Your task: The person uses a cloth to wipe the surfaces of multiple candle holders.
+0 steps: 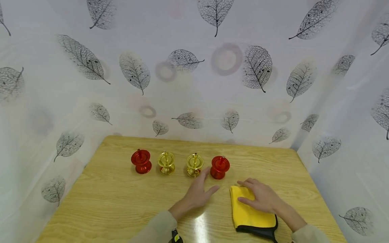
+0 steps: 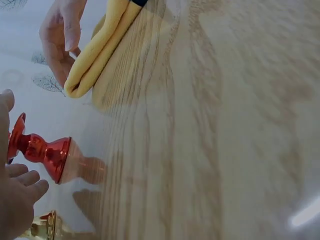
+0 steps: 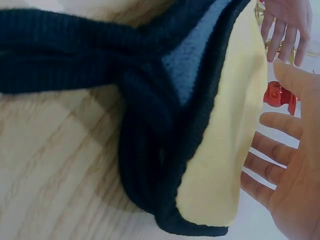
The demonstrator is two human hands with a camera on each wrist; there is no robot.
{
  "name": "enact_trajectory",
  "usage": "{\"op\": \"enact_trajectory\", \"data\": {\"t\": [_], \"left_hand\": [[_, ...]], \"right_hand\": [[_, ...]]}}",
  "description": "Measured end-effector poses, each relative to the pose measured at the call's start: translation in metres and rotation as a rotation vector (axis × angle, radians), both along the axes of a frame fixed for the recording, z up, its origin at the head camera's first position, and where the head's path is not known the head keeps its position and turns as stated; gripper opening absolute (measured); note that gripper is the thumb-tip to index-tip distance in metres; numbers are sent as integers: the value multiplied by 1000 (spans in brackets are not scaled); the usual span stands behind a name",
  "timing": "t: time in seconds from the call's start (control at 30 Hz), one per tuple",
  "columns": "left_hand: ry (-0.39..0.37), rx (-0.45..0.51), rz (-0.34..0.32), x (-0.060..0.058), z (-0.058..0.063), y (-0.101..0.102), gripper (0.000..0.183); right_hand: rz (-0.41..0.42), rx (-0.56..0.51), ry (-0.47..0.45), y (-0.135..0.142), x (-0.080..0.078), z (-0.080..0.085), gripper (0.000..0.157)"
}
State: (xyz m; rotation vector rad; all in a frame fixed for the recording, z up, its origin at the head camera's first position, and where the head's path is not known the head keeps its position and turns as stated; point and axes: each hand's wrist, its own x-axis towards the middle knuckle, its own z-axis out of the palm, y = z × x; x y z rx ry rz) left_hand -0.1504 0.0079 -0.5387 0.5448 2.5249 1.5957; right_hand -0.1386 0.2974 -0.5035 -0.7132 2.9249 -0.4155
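Observation:
Two red candle holders, a right one (image 1: 220, 166) and a left one (image 1: 141, 161), stand upright in a row with two gold ones, a right one (image 1: 194, 164) and a left one (image 1: 166, 163), between them. My left hand (image 1: 197, 194) is spread beside the right red holder, fingers loose, holding nothing; whether a fingertip touches a holder I cannot tell. A folded yellow cloth (image 1: 247, 216) with black trim and a black strap (image 3: 60, 55) lies at the right. Over its upper right part is my right hand (image 1: 262, 197), fingers relaxed; contact is unclear.
A wooden table (image 1: 106, 202) carries everything. White curtains (image 1: 194, 84) printed with dark leaves hang behind it and along both sides. A dark wristband (image 1: 176, 236) is on my left wrist.

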Motion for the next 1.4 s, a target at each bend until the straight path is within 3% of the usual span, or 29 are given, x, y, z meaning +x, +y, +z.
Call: {"op": "enact_trajectory", "data": {"t": [0.23, 0.63, 0.97, 1.27, 1.4], "left_hand": [[-9, -56, 53, -12, -5, 17, 85], [21, 9, 135, -27, -11, 34, 88], [42, 82, 228, -42, -21, 48, 84], [46, 94, 220, -48, -22, 56, 84], [62, 109, 250, -47, -23, 59, 82]], "right_hand": [[-8, 13, -41, 1, -6, -4, 59], [-40, -64, -118, 4, -13, -5, 54], [42, -303, -172, 22, -6, 3, 20], [5, -402, -294, 37, 4, 13, 14], [-39, -455, -325, 43, 7, 18, 16]]}}
